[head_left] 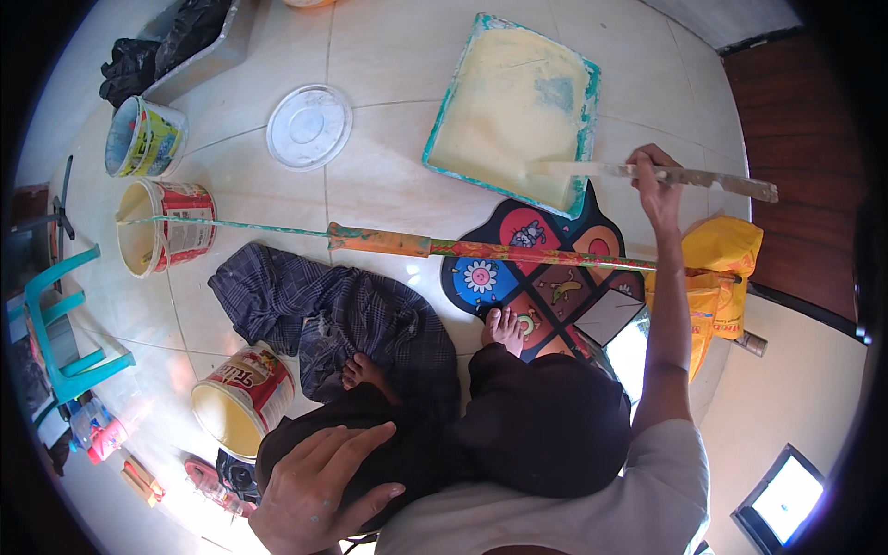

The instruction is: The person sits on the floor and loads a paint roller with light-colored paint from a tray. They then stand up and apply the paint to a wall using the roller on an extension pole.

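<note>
My right hand [655, 180] grips a long, flat wooden stick [717, 179] near its middle. Its pale, paint-coated end dips into the cream paint [499, 120] spread in a teal-rimmed tray [442, 106]. Near my left knee, my left hand [319, 486] holds nothing, with thumb and fingers apart and small paint specks on the skin. Between my feet and the tray stretches a paint roller pole [546, 253] with an orange grip [379, 240]. Its thin, paint-smeared rod reaches over a red-and-white bucket [185, 222] of cream paint.
Another paint bucket [242, 398] stands by my left knee. Farther left are a yellow-labelled bucket [157, 139], a white lid [310, 127] and a teal plastic stool [83, 361]. A dark plaid cloth [324, 305], a patterned mat [560, 282] and a yellow bag [717, 254] lie around my feet.
</note>
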`<act>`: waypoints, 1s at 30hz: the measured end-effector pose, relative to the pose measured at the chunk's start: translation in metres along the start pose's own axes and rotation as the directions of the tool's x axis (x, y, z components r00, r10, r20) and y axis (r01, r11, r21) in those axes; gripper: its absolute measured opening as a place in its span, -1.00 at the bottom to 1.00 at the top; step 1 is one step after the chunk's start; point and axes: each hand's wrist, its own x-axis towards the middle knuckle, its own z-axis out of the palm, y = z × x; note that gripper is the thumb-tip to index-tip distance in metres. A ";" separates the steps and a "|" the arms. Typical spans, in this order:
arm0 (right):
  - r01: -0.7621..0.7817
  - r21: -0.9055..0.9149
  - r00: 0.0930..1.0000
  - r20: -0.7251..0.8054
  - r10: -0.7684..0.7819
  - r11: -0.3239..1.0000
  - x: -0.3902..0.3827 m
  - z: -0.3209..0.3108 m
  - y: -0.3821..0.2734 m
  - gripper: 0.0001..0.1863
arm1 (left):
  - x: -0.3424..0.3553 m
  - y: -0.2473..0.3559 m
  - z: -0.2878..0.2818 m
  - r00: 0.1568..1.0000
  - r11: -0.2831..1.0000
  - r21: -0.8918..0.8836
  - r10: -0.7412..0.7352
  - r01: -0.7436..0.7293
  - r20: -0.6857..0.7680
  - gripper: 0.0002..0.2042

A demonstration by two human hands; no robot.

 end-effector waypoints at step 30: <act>-0.035 0.144 0.999 0.017 0.033 0.989 0.006 0.046 -0.005 -0.77 | -0.002 -0.007 0.005 0.999 0.999 0.027 -0.040 0.040 -0.001 -0.44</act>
